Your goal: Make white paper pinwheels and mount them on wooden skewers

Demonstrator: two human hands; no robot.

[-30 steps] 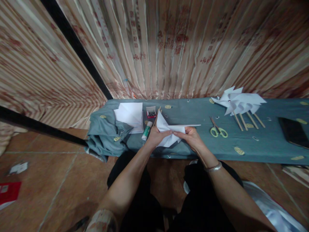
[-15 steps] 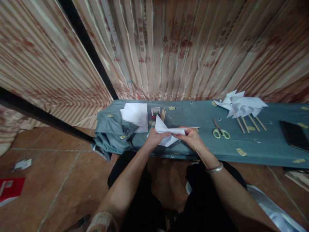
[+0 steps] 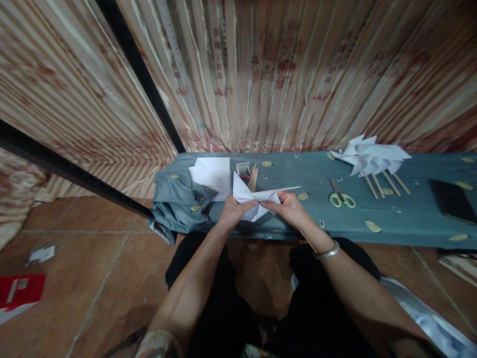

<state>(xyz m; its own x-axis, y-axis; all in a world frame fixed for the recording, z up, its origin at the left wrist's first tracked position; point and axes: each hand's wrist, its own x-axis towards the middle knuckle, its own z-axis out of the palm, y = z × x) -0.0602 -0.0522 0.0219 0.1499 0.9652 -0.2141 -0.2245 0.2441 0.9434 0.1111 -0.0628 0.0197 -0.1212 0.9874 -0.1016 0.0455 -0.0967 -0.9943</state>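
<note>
A white paper pinwheel (image 3: 255,212) is held between both hands above the front of the cloth-covered bench. My left hand (image 3: 232,211) grips its left side, thumb reaching in to the centre. From the right, my right hand (image 3: 291,208) pinches it, its thumb also at the middle, where a small shiny pin head (image 3: 260,201) shows. Just behind the pinwheel lie several thin wooden sticks (image 3: 254,177) and a small open box (image 3: 243,170) with dark little pieces inside. White paper sheets (image 3: 213,171) are stacked left of the box.
Scissors with green handles (image 3: 342,200) lie right of my hands. Farther right are several finished pinwheels (image 3: 376,155) on sticks and a black phone (image 3: 452,201). A patterned curtain (image 3: 261,74) hangs behind the bench (image 3: 316,174). Dark poles (image 3: 145,74) stand at the left.
The paper has opened out and turned toward me, so its folded blades and the pin head now show. Both thumbs have come together at its centre.
</note>
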